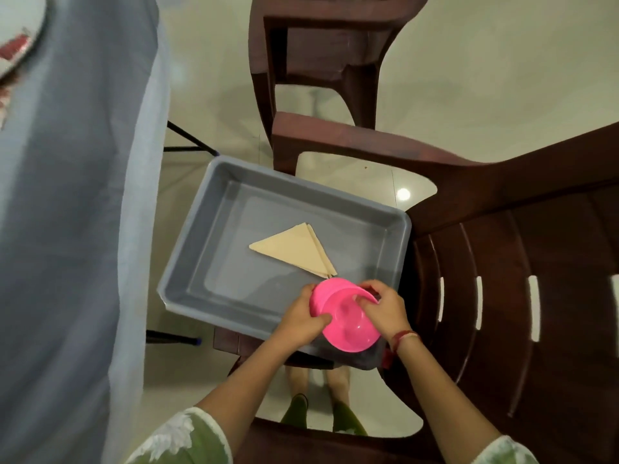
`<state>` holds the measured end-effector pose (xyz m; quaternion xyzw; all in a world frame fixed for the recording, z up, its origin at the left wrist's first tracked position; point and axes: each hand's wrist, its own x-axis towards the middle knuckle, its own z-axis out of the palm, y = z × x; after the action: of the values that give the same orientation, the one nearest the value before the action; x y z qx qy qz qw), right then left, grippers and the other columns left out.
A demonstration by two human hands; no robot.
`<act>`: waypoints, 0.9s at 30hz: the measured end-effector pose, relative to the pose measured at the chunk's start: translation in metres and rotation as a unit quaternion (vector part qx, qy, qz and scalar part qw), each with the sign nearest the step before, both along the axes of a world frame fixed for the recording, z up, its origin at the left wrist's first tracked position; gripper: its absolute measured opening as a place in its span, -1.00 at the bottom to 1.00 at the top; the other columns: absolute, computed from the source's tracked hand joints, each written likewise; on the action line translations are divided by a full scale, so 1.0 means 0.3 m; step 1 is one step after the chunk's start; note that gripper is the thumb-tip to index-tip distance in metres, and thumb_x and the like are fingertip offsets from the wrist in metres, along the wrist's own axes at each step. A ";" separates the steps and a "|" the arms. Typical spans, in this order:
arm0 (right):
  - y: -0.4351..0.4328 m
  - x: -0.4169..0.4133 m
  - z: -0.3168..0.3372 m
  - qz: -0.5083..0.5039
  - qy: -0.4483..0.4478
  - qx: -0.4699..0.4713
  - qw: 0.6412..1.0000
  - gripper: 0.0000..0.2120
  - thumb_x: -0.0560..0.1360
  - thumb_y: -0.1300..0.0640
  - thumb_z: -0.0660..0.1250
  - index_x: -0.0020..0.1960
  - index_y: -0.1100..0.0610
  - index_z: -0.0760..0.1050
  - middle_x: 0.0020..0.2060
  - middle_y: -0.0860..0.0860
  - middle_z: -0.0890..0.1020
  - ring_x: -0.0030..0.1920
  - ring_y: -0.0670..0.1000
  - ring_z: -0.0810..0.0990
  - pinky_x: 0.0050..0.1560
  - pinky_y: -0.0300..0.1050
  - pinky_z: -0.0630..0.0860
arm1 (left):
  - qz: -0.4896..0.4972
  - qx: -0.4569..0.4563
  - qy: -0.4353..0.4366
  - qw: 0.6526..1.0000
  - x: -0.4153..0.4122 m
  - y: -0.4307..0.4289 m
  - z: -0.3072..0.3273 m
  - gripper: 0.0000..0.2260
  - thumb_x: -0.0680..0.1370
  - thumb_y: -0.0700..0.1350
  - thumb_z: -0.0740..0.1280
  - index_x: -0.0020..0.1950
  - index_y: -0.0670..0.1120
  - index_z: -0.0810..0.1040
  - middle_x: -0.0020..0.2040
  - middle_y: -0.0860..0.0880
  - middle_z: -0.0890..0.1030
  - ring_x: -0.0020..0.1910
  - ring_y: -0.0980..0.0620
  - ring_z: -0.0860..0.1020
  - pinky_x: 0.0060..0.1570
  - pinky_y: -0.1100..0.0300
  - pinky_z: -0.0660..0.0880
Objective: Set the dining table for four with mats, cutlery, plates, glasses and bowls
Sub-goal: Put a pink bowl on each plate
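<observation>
Two nested pink plastic bowls (348, 323) are held over the near right corner of a grey plastic tub (187, 269). My left hand (303, 318) grips the rear bowl's left rim, thumb on the front bowl. My right hand (385, 306) pinches the front bowl's upper right rim. The bowls are tilted toward me. Inside the tub lie folded beige triangular napkins (291, 249). The dining table, draped in a blue-grey cloth (73, 229), fills the left side. A plate edge with a red pattern (16, 48) shows at the top left.
A dark brown plastic chair (522, 296) stands on the right, and its seat holds the tub. A second brown chair (321, 55) stands beyond it. The floor is pale glossy tile. My feet (321, 406) show below the tub.
</observation>
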<state>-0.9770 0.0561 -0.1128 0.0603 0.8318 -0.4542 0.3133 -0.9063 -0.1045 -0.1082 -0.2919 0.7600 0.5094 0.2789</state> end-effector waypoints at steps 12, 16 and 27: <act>-0.040 0.117 0.745 0.105 -0.146 -0.381 0.907 -0.44 0.29 -0.17 0.47 0.26 -0.13 0.46 0.23 0.01 0.51 0.21 0.07 0.54 0.00 0.06 0.58 | 0.156 0.094 0.133 0.974 0.199 -0.117 0.762 -0.43 0.32 -0.04 0.30 0.34 0.04 0.35 0.11 -0.03 0.48 -0.04 0.08 0.56 -0.28 0.34 0.52; -0.144 0.219 0.887 0.190 -0.143 -0.398 0.886 -0.17 0.15 -0.38 0.47 0.32 -0.06 0.39 0.26 0.05 0.48 0.25 0.12 0.50 0.00 0.14 0.57 | 0.261 0.132 0.151 0.944 0.377 -0.156 0.903 -0.53 0.32 -0.02 0.28 0.24 -0.01 0.43 0.13 -0.09 0.52 0.03 -0.02 0.58 -0.08 0.07 0.61; -0.596 0.598 1.044 0.288 -0.071 -0.374 0.879 -0.24 0.24 -0.49 0.30 0.29 -0.08 0.45 0.22 0.03 0.57 0.23 0.09 0.54 0.22 0.25 0.46 | 0.452 0.047 0.233 0.860 0.871 -0.340 1.059 -0.85 0.61 0.03 0.21 0.17 0.15 0.38 0.09 0.04 0.53 -0.03 0.03 0.58 -0.18 0.19 0.60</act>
<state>-0.7975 -0.1227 0.2004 -0.2713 0.5560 -0.6159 0.4877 -0.6450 -0.2064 0.2094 -0.4625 0.5621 0.6681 -0.1541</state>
